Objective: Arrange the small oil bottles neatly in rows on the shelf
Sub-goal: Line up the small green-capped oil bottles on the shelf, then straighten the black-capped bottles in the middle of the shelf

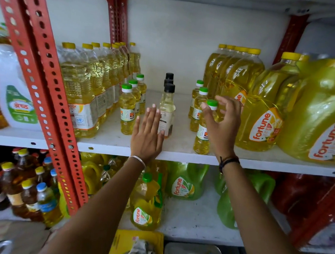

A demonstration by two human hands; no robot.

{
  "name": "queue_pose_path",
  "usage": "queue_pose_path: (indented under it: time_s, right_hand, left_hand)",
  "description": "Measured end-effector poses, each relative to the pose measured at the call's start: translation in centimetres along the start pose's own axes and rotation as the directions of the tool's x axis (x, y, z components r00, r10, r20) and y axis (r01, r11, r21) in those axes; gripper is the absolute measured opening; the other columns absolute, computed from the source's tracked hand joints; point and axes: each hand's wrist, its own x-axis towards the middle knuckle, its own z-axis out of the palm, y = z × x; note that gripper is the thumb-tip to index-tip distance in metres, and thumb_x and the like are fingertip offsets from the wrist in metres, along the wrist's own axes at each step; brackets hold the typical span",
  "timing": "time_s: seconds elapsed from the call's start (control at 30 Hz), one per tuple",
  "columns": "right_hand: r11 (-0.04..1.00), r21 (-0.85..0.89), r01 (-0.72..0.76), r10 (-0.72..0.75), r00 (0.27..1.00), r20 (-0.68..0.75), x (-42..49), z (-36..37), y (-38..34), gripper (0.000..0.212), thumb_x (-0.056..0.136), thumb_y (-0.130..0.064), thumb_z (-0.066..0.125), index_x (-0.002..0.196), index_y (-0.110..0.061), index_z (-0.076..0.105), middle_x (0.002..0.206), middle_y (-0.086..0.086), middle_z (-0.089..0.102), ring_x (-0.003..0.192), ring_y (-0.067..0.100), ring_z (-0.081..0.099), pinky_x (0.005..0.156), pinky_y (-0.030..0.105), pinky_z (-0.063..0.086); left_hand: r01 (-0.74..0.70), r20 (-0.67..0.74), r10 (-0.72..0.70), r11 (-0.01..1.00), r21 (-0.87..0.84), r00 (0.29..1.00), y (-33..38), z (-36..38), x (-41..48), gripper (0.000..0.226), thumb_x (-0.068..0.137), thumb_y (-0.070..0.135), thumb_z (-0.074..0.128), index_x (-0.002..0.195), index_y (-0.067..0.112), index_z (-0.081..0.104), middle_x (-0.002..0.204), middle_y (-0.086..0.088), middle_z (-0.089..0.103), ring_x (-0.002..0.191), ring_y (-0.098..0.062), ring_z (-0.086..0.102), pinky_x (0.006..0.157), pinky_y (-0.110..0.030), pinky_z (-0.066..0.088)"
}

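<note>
Three rows of small oil bottles stand on the white shelf [180, 155]. A left row of green-capped yellow bottles [127, 111] runs front to back. A middle row of black-capped pale bottles [168, 106] does the same. The right row starts with a green-capped bottle [202, 137] near the shelf's front edge. My left hand [148, 134] is flat with fingers apart, between the left and middle rows, its fingertips beside the front black-capped bottle. My right hand [221, 124] is spread around the neck of the front right bottle, fingers curled but not clearly closed on it.
Tall yellow-capped oil bottles [87, 88] fill the shelf's left side. Big yellow Fortune jugs [266, 109] crowd the right. A red perforated upright [43, 75] stands at left. The lower shelf holds green and yellow Fortune jugs [185, 185] and dark bottles [9, 184].
</note>
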Motion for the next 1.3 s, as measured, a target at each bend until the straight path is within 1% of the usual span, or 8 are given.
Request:
queue_pose_path:
  time_s: [0.1, 0.23, 0.4, 0.6, 0.73, 1.0, 1.2, 1.3]
  right_hand:
    - [0.996, 0.032, 0.087, -0.087, 0.996, 0.016, -0.8, 2.0, -1.5, 0.025, 0.084, -0.025, 0.065, 0.101, -0.007, 0.06, 0.104, 0.005, 0.057, 0.096, 0.016, 0.058, 0.078, 0.022, 0.049]
    - [0.998, 0.022, 0.059, -0.062, 0.981, 0.183, -1.3, 5.6, -1.6, 0.017, 0.084, -0.018, 0.065, 0.098, -0.008, 0.06, 0.102, 0.011, 0.06, 0.088, 0.018, 0.06, 0.071, 0.024, 0.048]
    - [0.975, -0.046, -0.216, 0.22, 0.931, 0.292, -0.4, 9.3, 0.0, 0.037, 0.085, -0.021, 0.065, 0.115, -0.006, 0.051, 0.12, 0.012, 0.057, 0.108, 0.018, 0.053, 0.092, 0.031, 0.044]
    - [0.922, -0.007, -0.387, 0.359, 0.85, 0.386, 1.6, 11.4, 1.3, 0.039, 0.086, -0.02, 0.063, 0.12, -0.004, 0.052, 0.124, 0.013, 0.061, 0.113, 0.021, 0.057, 0.1, 0.034, 0.045]
    - [0.917, -0.006, -0.398, 0.369, 0.844, 0.39, 2.0, 11.8, 1.8, 0.034, 0.085, -0.013, 0.064, 0.116, -0.001, 0.057, 0.116, 0.018, 0.066, 0.106, 0.027, 0.063, 0.097, 0.042, 0.05]
    - [0.94, -0.068, -0.335, 0.336, 0.868, 0.366, 2.1, 11.6, 1.1, 0.027, 0.078, -0.016, 0.073, 0.101, -0.003, 0.066, 0.097, 0.016, 0.068, 0.086, 0.02, 0.06, 0.081, 0.034, 0.05]
    - [0.929, -0.106, -0.355, 0.369, 0.861, 0.35, 2.2, 11.7, 0.6, 0.037, 0.075, -0.021, 0.076, 0.104, -0.002, 0.063, 0.095, 0.008, 0.064, 0.087, 0.017, 0.059, 0.08, 0.03, 0.049]
    - [0.926, -0.091, -0.366, 0.373, 0.854, 0.364, 2.3, 11.6, 0.4, 0.037, 0.076, -0.021, 0.075, 0.104, -0.002, 0.061, 0.1, 0.011, 0.065, 0.09, 0.018, 0.059, 0.084, 0.032, 0.049]
  left_hand:
    - [0.004, 0.003, -0.004, 1.0, 0.023, 1.0, -2.7, -0.8, -0.2, 0.062, 0.097, 0.034, 0.026, 0.15, 0.005, 0.015, 0.158, -0.008, 0.009, 0.146, -0.021, 0.008, 0.118, -0.037, -0.005]
    - [0.019, 0.043, -0.021, 0.999, 0.039, 0.999, -5.4, -1.1, -1.1, 0.062, 0.097, 0.033, 0.025, 0.151, 0.006, 0.013, 0.159, -0.009, 0.009, 0.147, -0.021, 0.007, 0.118, -0.038, -0.004]
    - [-0.015, 0.078, 0.011, 0.999, 0.051, 0.997, -6.6, -0.7, -1.6, 0.063, 0.096, 0.033, 0.026, 0.151, 0.005, 0.016, 0.159, -0.01, 0.014, 0.147, -0.021, 0.008, 0.118, -0.039, -0.002]
    - [-0.044, 0.061, 0.04, 0.996, 0.074, 0.997, -6.7, -0.3, -1.8, 0.064, 0.095, 0.034, 0.028, 0.151, 0.007, 0.016, 0.159, -0.009, 0.013, 0.147, -0.02, 0.006, 0.118, -0.038, -0.004]
    - [-0.053, 0.067, 0.048, 0.996, 0.073, 0.997, -6.7, -0.4, -1.8, 0.063, 0.094, 0.034, 0.027, 0.151, 0.007, 0.017, 0.159, -0.009, 0.013, 0.147, -0.019, 0.006, 0.118, -0.038, -0.004]
    - [-0.06, 0.069, 0.055, 0.996, 0.069, 0.996, -6.6, -0.6, -1.9, 0.063, 0.095, 0.033, 0.027, 0.151, 0.006, 0.018, 0.159, -0.009, 0.013, 0.147, -0.02, 0.006, 0.118, -0.038, -0.003]
    - [-0.056, 0.071, 0.051, 0.997, 0.059, 0.996, -6.5, -0.7, -1.9, 0.062, 0.095, 0.034, 0.026, 0.15, 0.006, 0.019, 0.159, -0.009, 0.014, 0.147, -0.02, 0.008, 0.118, -0.038, -0.004]
    - [-0.051, 0.078, 0.046, 0.997, 0.06, 0.996, -6.5, -0.7, -1.9, 0.063, 0.095, 0.033, 0.027, 0.151, 0.006, 0.019, 0.159, -0.01, 0.014, 0.147, -0.02, 0.008, 0.118, -0.037, -0.004]
